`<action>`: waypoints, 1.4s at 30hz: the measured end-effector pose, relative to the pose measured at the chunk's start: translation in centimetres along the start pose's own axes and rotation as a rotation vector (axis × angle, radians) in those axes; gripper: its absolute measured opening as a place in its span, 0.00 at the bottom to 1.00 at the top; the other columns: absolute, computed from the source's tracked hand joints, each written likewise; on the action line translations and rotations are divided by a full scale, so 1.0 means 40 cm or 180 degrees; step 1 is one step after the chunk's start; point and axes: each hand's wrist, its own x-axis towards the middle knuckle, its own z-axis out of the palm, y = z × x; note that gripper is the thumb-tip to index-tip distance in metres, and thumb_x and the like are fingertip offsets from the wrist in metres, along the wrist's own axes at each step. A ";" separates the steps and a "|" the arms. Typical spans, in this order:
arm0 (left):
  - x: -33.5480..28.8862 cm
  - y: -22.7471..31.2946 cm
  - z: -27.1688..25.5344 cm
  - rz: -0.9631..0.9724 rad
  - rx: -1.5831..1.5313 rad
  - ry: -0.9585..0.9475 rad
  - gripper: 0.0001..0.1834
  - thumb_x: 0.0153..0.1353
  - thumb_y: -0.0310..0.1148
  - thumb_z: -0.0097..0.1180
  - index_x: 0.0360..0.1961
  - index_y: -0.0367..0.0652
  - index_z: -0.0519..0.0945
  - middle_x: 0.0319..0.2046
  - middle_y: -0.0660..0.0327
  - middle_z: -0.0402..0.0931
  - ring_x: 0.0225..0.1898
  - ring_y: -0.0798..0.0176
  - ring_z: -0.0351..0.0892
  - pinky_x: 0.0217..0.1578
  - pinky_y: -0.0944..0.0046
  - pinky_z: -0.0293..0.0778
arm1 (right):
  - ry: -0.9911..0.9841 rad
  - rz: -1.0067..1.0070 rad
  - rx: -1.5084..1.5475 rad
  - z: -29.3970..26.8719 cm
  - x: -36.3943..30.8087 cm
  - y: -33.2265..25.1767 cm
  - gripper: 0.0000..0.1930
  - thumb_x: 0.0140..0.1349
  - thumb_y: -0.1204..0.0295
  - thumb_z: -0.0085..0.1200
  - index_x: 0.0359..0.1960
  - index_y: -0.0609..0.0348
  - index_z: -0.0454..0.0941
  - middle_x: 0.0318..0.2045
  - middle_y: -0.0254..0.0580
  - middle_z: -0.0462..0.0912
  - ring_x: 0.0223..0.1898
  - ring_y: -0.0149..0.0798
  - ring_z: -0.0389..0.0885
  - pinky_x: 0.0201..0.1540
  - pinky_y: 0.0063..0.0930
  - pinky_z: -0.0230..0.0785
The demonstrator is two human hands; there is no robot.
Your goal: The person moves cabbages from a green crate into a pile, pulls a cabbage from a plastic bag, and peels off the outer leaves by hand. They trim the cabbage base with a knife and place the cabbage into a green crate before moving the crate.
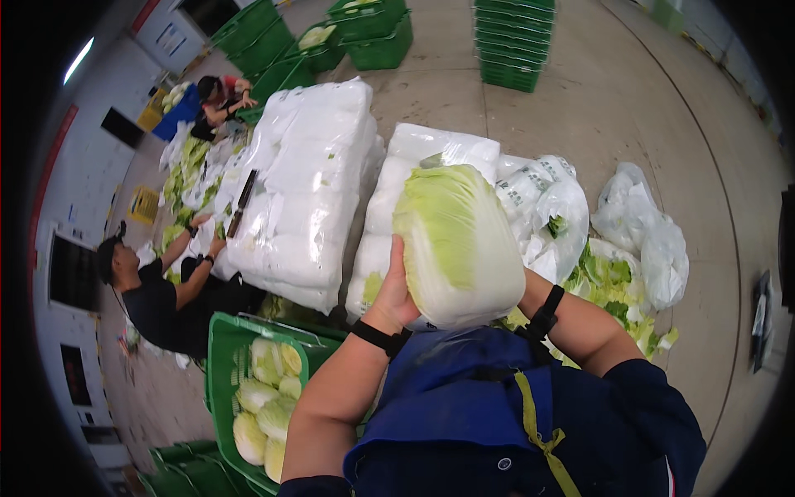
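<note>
A large napa cabbage (pixel 460 244), pale green on its leafy left side and white on the right and below, is raised in front of my chest. My left hand (pixel 399 290) presses against its left side, thumb pointing up and the other fingers mostly hidden. On the opposite side, my right hand (pixel 534 290) reaches behind the cabbage, so its fingers are out of sight. Just beyond stands a stack of white, plastic-wrapped packs (pixel 431 145). Down at my left, a green crate (pixel 217 364) contains several napa cabbages (pixel 273 414).
A taller white wrapped stack (pixel 302 182) bears a dark-handled knife (pixel 242 203). One co-worker (pixel 161 286) crouches left of it; another (pixel 222 103) sits farther back. Loose leaves (pixel 613 286) and clear plastic bags (pixel 642 236) lie at right. Green crates (pixel 513 41) are stacked behind.
</note>
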 end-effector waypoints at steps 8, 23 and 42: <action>-0.118 -0.080 -0.050 0.1193 0.0350 0.0825 0.38 0.61 0.61 0.39 0.63 0.46 0.58 0.60 0.56 0.62 0.59 0.56 0.63 0.60 0.53 0.60 | 0.0133 0.0713 -0.0744 0.048 0.012 0.081 0.31 0.63 0.45 0.39 0.57 0.57 0.66 0.51 0.44 0.74 0.50 0.40 0.75 0.54 0.35 0.68; -0.664 -0.054 -0.332 0.2532 -0.0777 0.1369 0.44 0.57 0.68 0.34 0.65 0.46 0.54 0.62 0.56 0.59 0.62 0.56 0.60 0.61 0.55 0.58 | 0.0367 0.2286 -0.1925 0.155 0.357 0.575 0.27 0.64 0.49 0.40 0.55 0.57 0.68 0.50 0.41 0.76 0.48 0.36 0.76 0.50 0.34 0.70; -0.975 0.001 -0.951 0.2624 -0.2634 0.3149 0.43 0.58 0.69 0.31 0.63 0.47 0.60 0.61 0.57 0.61 0.61 0.52 0.60 0.60 0.53 0.58 | 0.0261 0.3245 -0.3911 -0.165 0.797 1.291 0.31 0.62 0.52 0.43 0.63 0.54 0.57 0.59 0.43 0.67 0.56 0.37 0.68 0.57 0.30 0.61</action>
